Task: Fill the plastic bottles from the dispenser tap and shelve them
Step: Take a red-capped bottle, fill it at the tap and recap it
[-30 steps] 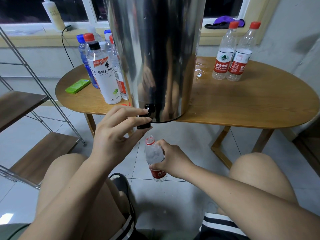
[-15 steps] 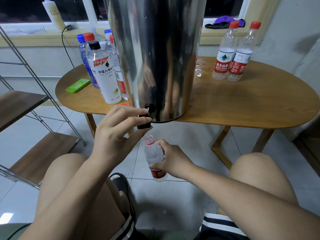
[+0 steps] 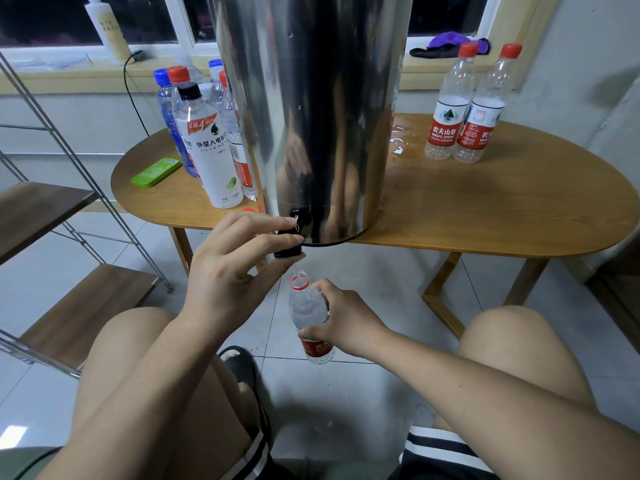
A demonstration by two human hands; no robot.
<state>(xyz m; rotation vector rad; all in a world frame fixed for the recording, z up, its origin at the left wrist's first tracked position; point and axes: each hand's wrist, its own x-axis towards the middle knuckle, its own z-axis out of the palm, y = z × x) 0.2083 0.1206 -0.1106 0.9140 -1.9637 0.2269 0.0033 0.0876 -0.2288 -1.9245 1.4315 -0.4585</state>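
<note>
- Now: filling step. The open bottle [image 3: 307,311] hangs in the air below the bench edge, mouth right under the tap [image 3: 289,250], and looks a bit tilted. A thin stream drops into the neck. Level is hard to read thru the plastic.
- Right hand [image 3: 344,322] wraps the bottle at mid-body, fingers curled round it, just above the red label.
- Left hand [image 3: 230,268] pinches the black tap lever btw thumb & fingers, at the foot of the steel dispenser [image 3: 311,116].
- To do it well: hold the mouth centred under the stream w/ neck near the spout. Watch the level, shut the tap before the neck fills, let the drips end, then lower.
- Grip firm but no squeeze: thin plastic, water would prob. well out.
- Bench [image 3: 502,209] has a wet patch [image 3: 401,142] beside the dispenser, so spills look easy here.
- Shelf [image 3: 79,306] stands at left; two capped bottles [image 3: 464,109] stand on the bench at right.
</note>
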